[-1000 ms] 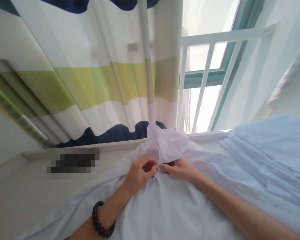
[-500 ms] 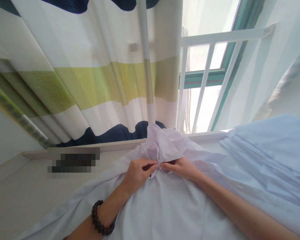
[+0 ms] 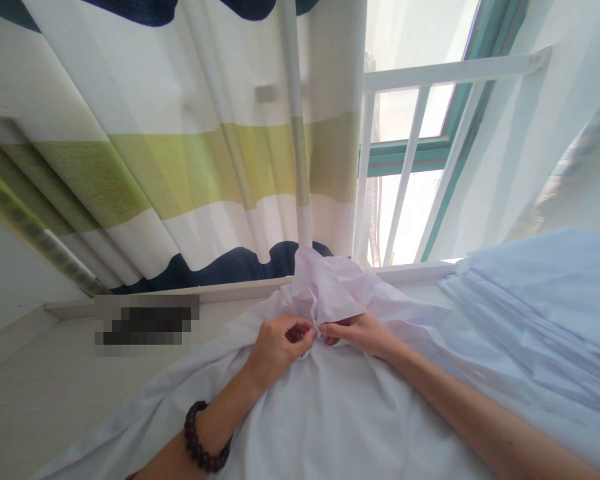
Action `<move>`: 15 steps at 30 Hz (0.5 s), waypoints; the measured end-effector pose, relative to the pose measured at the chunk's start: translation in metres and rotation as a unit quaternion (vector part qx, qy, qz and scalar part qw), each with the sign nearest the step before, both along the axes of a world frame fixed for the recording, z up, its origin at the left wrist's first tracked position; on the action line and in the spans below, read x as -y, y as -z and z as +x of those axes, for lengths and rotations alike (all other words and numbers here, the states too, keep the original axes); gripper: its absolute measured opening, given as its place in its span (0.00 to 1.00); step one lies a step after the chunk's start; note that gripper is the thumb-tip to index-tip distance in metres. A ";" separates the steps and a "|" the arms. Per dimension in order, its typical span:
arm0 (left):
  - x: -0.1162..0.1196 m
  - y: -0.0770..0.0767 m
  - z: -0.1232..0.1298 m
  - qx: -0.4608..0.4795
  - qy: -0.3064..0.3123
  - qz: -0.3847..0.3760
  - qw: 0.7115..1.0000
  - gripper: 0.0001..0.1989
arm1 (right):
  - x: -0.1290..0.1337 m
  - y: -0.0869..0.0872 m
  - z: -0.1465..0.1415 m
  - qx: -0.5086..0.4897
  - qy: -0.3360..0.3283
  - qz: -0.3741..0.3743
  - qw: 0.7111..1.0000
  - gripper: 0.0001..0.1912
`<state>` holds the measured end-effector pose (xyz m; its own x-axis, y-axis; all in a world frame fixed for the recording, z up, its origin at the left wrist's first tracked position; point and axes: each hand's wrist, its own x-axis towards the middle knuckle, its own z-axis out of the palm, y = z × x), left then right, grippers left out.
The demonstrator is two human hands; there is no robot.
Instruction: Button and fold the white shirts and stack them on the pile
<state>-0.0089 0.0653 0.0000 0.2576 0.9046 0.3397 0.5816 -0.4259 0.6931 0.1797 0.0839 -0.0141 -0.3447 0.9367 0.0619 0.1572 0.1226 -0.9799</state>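
A white shirt (image 3: 350,407) lies spread in front of me, its pale, lilac-tinted collar (image 3: 337,287) pointing away toward the curtain. Both hands meet at the front just below the collar. My left hand (image 3: 280,340), with a dark beaded bracelet (image 3: 200,437) on its wrist, pinches the cloth between thumb and fingers. From the other side my right hand (image 3: 363,333) pinches the same spot, partly under a collar flap. Whatever small fastening sits between the fingertips is too small to make out.
Folded pale-blue cloth (image 3: 545,287) is stacked at the right. A striped curtain (image 3: 180,173) hangs behind, beside a white railing (image 3: 450,72) and a window. At the left, a blurred dark patch (image 3: 147,323) covers something on the pale surface (image 3: 40,400).
My fingers have shifted slightly at the collar front, with the right fingers curling in a little more. The shirt and everything around it stay in place.
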 end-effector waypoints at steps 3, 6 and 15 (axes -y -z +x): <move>0.000 -0.003 -0.001 0.012 -0.007 -0.049 0.999 0.07 | -0.001 0.002 0.002 -0.010 -0.006 0.004 1.000 0.08; -0.003 -0.002 -0.004 0.018 0.005 -0.085 0.996 0.10 | -0.002 0.003 0.004 -0.024 -0.019 0.014 0.999 0.09; -0.006 -0.001 -0.008 0.057 0.015 -0.169 0.984 0.13 | -0.003 0.003 0.006 -0.066 -0.062 0.015 0.996 0.10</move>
